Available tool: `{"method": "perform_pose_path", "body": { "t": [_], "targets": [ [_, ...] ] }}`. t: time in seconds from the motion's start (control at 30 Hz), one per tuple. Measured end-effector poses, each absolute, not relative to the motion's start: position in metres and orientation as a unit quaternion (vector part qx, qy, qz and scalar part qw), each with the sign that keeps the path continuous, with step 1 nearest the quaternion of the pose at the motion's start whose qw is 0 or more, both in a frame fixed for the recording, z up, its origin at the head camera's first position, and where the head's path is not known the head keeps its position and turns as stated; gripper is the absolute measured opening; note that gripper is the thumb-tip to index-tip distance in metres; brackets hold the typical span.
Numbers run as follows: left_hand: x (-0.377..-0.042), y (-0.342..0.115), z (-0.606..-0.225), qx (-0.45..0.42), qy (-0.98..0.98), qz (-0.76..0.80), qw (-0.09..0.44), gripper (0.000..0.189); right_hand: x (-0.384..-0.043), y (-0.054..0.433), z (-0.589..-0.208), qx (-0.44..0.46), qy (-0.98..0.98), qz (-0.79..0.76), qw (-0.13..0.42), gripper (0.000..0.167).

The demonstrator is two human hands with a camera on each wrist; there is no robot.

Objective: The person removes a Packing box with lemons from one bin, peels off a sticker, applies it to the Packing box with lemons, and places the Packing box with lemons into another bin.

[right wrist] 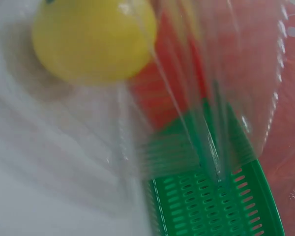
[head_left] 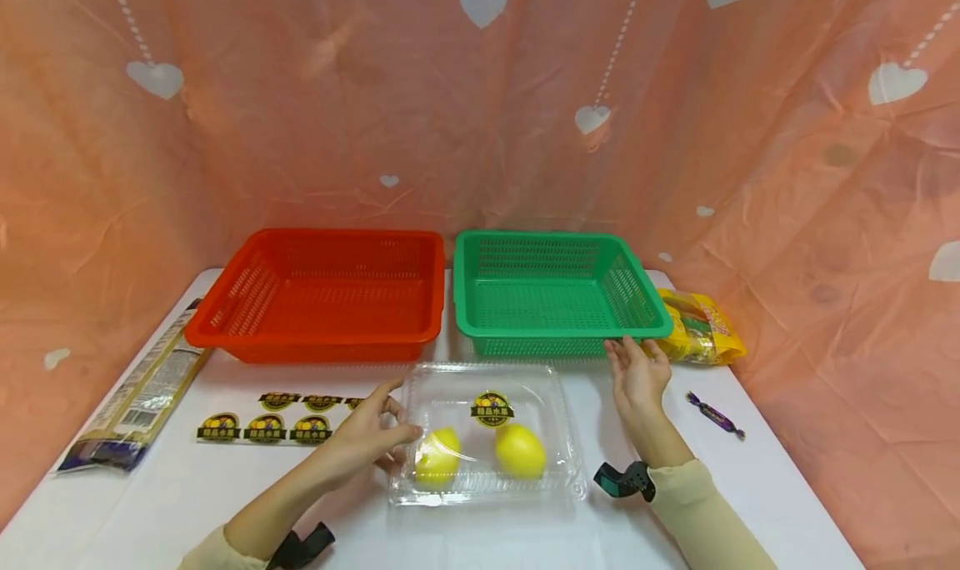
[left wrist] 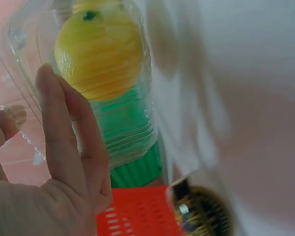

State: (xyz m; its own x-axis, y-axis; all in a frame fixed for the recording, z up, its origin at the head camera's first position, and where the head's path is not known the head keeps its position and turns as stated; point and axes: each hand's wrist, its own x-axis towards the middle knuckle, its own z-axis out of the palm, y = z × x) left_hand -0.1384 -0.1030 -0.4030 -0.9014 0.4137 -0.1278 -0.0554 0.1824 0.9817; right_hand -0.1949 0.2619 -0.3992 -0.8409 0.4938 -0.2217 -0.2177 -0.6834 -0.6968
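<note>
A clear plastic fruit box [head_left: 487,378], closed, with a black-and-gold round sticker [head_left: 492,409] on its lid, is at the front middle in the head view. Inside lie two yellow lemons [head_left: 520,451], one at each side. My left hand [head_left: 360,437] pinches the left edge of the box between thumb and fingers; in the left wrist view its fingers [left wrist: 64,132] lie along the clear wall beside a lemon [left wrist: 101,54]. To the right of the box, my right hand [head_left: 639,382] is palm up with loosely extended fingers, fingertips right at the front rim of a green basket [head_left: 562,334].
A red basket [head_left: 315,341] stands left of the green one. Several round stickers [head_left: 264,427] lie on a sheet at the left, near a long flat packet [head_left: 142,395]. At the right are a yellow bag [head_left: 708,332] and a purple wrapped candy [head_left: 716,416].
</note>
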Motion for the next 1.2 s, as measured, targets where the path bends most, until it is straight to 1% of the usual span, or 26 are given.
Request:
{"method": "perform_pose_path", "body": {
  "t": [0.1, 0.23, 0.43, 0.6, 0.7, 0.77, 0.87, 1.0, 1.2],
  "targets": [
    [-0.139, -0.105, -0.394, 0.139, 0.746, 0.623, 0.189, 0.09, -0.194, 0.264, -0.399, -0.203, -0.337, 0.9, 0.188, 0.031],
    [-0.144, -0.103, -0.378, 0.152, 0.743, 0.622, 0.197, 0.087, -0.196, 0.268, -0.4, -0.206, -0.334, 0.901, 0.187, 0.031],
    [-0.165, -0.088, -0.348, 0.153, 0.733, 0.629, 0.208, 0.081, -0.2, 0.273, -0.402, -0.206, -0.333, 0.9, 0.19, 0.029],
    [-0.194, -0.068, -0.327, 0.162, 0.75, 0.61, 0.2, 0.082, -0.201, 0.275, -0.405, -0.231, -0.413, 0.858, 0.2, 0.025],
    [-0.213, -0.053, -0.316, 0.162, 0.759, 0.599, 0.194, 0.083, -0.201, 0.275, -0.405, -0.222, -0.423, 0.851, 0.22, 0.02],
    [-0.226, -0.042, -0.309, 0.161, 0.76, 0.599, 0.192, 0.083, -0.202, 0.275, -0.404, -0.206, -0.394, 0.868, 0.222, 0.018],
    [-0.249, -0.024, -0.301, 0.155, 0.748, 0.616, 0.196, 0.084, -0.202, 0.277, -0.404, -0.186, -0.349, 0.896, 0.203, 0.018],
    [-0.279, 0.003, -0.295, 0.134, 0.738, 0.63, 0.202, 0.088, -0.201, 0.28, -0.405, -0.185, -0.331, 0.91, 0.168, 0.02],
    [-0.317, 0.038, -0.292, 0.119, 0.741, 0.63, 0.202, 0.09, -0.199, 0.281, -0.406, -0.176, -0.319, 0.918, 0.155, 0.022]
  ]
}}
